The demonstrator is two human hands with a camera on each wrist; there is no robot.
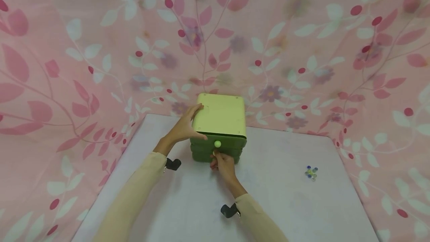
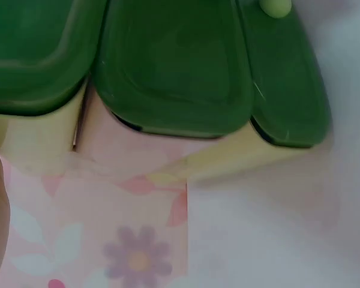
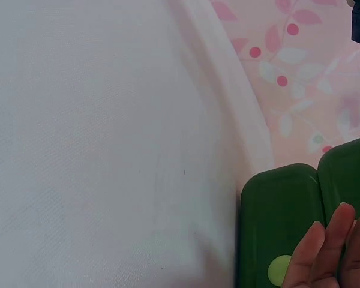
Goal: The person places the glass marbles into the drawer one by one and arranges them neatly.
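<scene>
The box (image 1: pixel 220 115) is set on the table (image 1: pixel 275 182), its 3 green drawer fronts (image 2: pixel 174 66) stacked, their long axis laid from 9 to 3 o'clock. The middle knob (image 1: pixel 214 153), at 11 o'clock from the right hand (image 1: pixel 226 164), the nearer of the 2, is pinched between its thumb and curled fingers. The box's 9 o'clock side is touched by the left hand (image 1: pixel 184 127), its fingers straight, thumb spread wide, nothing gripped. Marbles (image 1: pixel 309 176) are clustered well apart, at 4 o'clock from the box.

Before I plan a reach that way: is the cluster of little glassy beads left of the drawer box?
No: in the head view, the bead cluster lies to the right of the drawer box.
</scene>
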